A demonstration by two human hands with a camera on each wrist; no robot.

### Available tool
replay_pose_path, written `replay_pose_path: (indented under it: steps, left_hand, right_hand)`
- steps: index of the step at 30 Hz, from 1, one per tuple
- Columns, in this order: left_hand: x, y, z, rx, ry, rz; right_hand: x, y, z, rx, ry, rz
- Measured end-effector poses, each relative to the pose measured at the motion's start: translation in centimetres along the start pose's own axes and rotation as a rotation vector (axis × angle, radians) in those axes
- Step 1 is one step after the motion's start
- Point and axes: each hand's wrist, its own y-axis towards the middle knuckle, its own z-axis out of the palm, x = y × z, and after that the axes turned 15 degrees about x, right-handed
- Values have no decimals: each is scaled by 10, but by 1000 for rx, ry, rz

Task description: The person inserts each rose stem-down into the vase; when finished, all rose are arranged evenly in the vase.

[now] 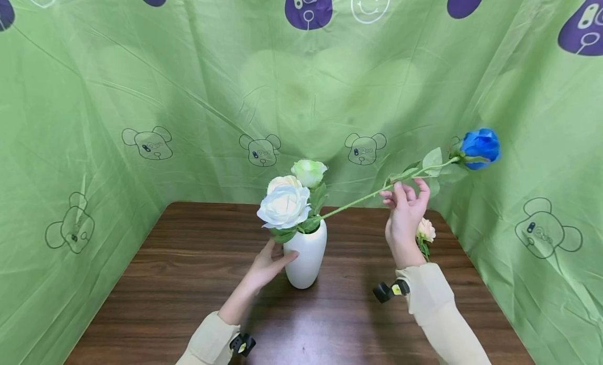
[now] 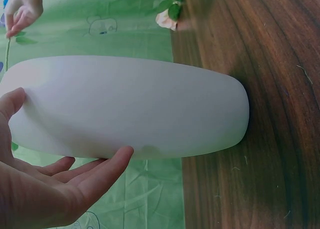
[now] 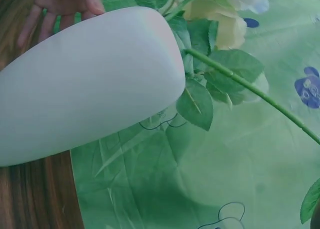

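White vase [image 1: 305,260]: it stands up on the brown table [image 1: 188,281], with flowers in its mouth.
Left hand [image 1: 265,265]: it is at the left side of the vase. The thumb touches the front of the vase, and the fingers are spread loosely by its side.
Right hand [image 1: 406,213]: it is up in the air, to the right of the vase. Thumb and fingers pinch the green stem [image 1: 358,201] of the blue rose.
Blue rose [image 1: 481,148]: the bloom is high up, to the right of the vase. Its stem leans down to the vase's mouth. I cannot tell how far in the tip goes.
Flowers in the vase: a big white rose [image 1: 285,207] leans over the vase's left side, a cream rose [image 1: 281,183] peeks out behind it, and a pale green rose [image 1: 309,172] sits above the vase's mouth.
Peach flower [image 1: 426,230]: it is to the right of the vase, past the right hand.
Green cloth [image 1: 198,181]: it hangs behind the vase, with bear faces on it.
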Motion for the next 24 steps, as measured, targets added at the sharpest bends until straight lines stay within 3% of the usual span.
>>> replay_pose_path:
  steps: [4, 11, 18, 24]
  left_hand:
    - [-3, -2, 1, -5, 11, -11]
    - [-1, -1, 1, -9, 8, -4]
    - [0, 0, 0, -3, 7, 1]
    - [0, 0, 0, 2, 5, -5]
  right_hand:
    - [-1, -1, 11, 61, -109, -39]
    - [-7, -18, 32, 346, -323, -80]
    - [-26, -36, 43, 603, -555, -185]
    - [-32, -55, 51, 735, -787, -175]
